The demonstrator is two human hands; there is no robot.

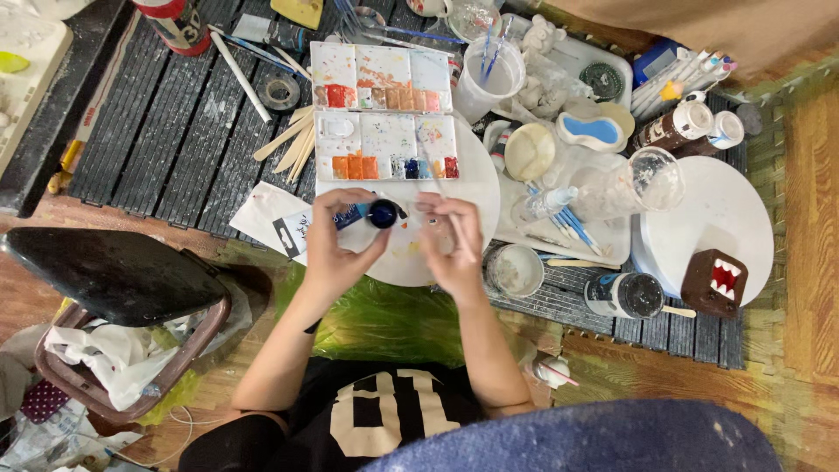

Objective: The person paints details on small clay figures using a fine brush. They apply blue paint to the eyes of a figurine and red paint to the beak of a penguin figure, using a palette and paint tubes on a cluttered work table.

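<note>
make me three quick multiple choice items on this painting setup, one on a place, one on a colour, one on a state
1. Where does the brown box figure with the toothed red mouth stand?
A. on the round white board at the right
B. in the bin
C. on the paint palette

2. What colour is the paint in the small jar held by the left hand?
A. yellow
B. dark blue
C. white

3. How is the hinged paint palette?
A. shut
B. open, both halves showing
C. upside down

Answers: 1 A, the figure sits on the white board's lower edge. 2 B, the jar's open top shows dark blue. 3 B, wells of orange and red paint lie exposed in both halves. The right hand holds a thin brush.
</note>
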